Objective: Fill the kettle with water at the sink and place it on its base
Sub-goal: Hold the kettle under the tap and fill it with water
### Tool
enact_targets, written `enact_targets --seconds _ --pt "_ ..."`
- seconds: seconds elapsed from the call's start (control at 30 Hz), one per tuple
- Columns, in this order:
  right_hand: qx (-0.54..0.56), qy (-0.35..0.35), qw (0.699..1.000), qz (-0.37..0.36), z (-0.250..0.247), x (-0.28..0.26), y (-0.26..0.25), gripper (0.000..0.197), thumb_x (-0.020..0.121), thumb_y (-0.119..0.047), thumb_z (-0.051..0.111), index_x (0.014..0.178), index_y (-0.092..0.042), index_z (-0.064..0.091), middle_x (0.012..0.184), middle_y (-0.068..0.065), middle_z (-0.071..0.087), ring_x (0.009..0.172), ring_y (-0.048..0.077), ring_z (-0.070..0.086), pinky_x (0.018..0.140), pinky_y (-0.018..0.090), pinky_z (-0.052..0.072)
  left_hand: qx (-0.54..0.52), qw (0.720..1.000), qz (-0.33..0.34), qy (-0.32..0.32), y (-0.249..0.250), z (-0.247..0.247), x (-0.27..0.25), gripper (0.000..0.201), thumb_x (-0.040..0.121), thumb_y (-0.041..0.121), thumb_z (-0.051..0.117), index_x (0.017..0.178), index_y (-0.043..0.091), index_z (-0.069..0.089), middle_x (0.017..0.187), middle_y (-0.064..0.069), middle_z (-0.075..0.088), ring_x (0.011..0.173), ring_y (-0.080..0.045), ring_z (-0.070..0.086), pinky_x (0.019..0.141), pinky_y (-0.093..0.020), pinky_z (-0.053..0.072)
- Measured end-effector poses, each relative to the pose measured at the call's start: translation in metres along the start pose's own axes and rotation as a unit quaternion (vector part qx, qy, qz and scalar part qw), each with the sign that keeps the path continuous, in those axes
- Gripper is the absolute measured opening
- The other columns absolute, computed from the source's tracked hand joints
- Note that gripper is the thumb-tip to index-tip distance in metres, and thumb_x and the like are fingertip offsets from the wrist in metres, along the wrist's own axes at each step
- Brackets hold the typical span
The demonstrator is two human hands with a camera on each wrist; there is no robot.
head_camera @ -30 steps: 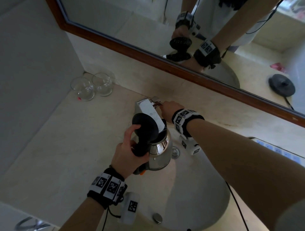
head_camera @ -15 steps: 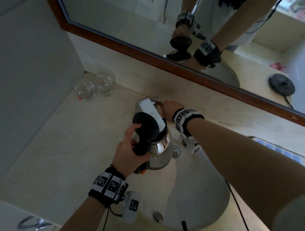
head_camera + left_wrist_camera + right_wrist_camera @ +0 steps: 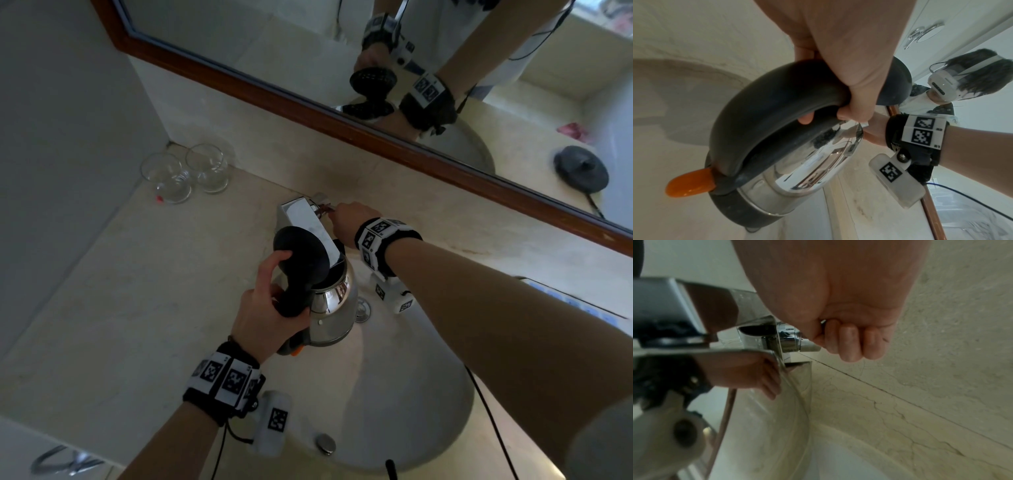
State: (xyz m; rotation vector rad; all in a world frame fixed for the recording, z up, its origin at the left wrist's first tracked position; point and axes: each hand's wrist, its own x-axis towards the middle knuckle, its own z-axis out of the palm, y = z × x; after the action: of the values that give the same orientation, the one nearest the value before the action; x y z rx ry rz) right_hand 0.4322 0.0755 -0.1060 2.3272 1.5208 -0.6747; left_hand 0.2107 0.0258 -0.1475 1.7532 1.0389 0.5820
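Beige counter (image 3: 113, 308) w/ oval sink (image 3: 411, 394) set in it, mirror (image 3: 274, 41) behind. Steel kettle (image 3: 334, 308), lid (image 3: 301, 250) flipped up, hangs over the basin under the chrome tap (image 3: 301, 216). L hand (image 3: 263, 315) wraps its black handle (image 3: 766, 113). R hand (image 3: 349, 221) curls round the tap lever (image 3: 809, 347). 2 glasses (image 3: 186, 174) sit in the far corner.
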Motion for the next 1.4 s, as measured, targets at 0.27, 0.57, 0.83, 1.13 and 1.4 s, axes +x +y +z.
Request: enact_targets --seconds 0.27,0.57,0.83,1.13,1.4 --pt "0.008 0.010 1.000 0.002 0.0000 0.0002 0.0000 0.026 0.098 -0.017 0.041 0.113 -0.004 0.057 0.110 0.018 0.065 0.095 0.035 0.064 0.070 0.033 0.045 -0.008 1.000 0.002 -0.002 0.0011 -0.0011 -0.0006 0.088 0.062 0.021 0.079 0.127 0.050 0.027 0.060 -0.006 0.067 0.053 -0.019 0.066 0.054 -0.038 0.058" --pt "0.010 0.006 1.000 0.010 0.0018 0.0026 0.0004 0.027 0.099 -0.018 0.040 0.111 -0.003 0.058 0.108 0.018 0.065 0.090 0.034 0.063 0.067 0.032 0.042 0.004 1.000 0.005 -0.005 -0.0005 -0.0006 -0.0024 0.090 0.063 0.015 0.080 0.126 0.051 0.027 0.061 -0.006 0.067 0.053 -0.019 0.065 0.054 -0.039 0.058" --pt "0.006 0.006 1.000 0.016 0.0017 0.0032 -0.0003 0.026 0.097 -0.016 0.042 0.113 -0.003 0.059 0.110 0.017 0.065 0.092 0.034 0.064 0.070 0.032 0.043 0.004 1.000 -0.002 -0.002 -0.0014 0.0002 -0.0023 0.090 0.064 0.015 0.082 0.126 0.050 0.027 0.061 -0.004 0.068 0.054 -0.017 0.066 0.055 -0.039 0.059" --pt "0.004 0.006 1.000 0.015 0.0023 0.0048 0.0004 0.027 0.098 -0.017 0.041 0.115 -0.004 0.058 0.114 0.016 0.064 0.099 0.033 0.064 0.070 0.031 0.042 -0.003 1.000 0.000 -0.001 -0.0010 0.0024 -0.0020 0.090 0.064 0.016 0.082 0.127 0.050 0.028 0.064 -0.006 0.069 0.055 -0.021 0.067 0.055 -0.042 0.058" --pt "-0.002 0.005 1.000 0.012 0.0038 0.0067 0.0017 0.024 0.096 -0.016 0.042 0.109 -0.003 0.058 0.107 0.016 0.065 0.080 0.032 0.058 0.066 0.032 0.040 -0.001 1.000 0.000 0.001 -0.0012 0.0055 -0.0050 0.090 0.064 0.017 0.082 0.126 0.052 0.027 0.061 -0.007 0.068 0.053 -0.021 0.066 0.054 -0.042 0.057"
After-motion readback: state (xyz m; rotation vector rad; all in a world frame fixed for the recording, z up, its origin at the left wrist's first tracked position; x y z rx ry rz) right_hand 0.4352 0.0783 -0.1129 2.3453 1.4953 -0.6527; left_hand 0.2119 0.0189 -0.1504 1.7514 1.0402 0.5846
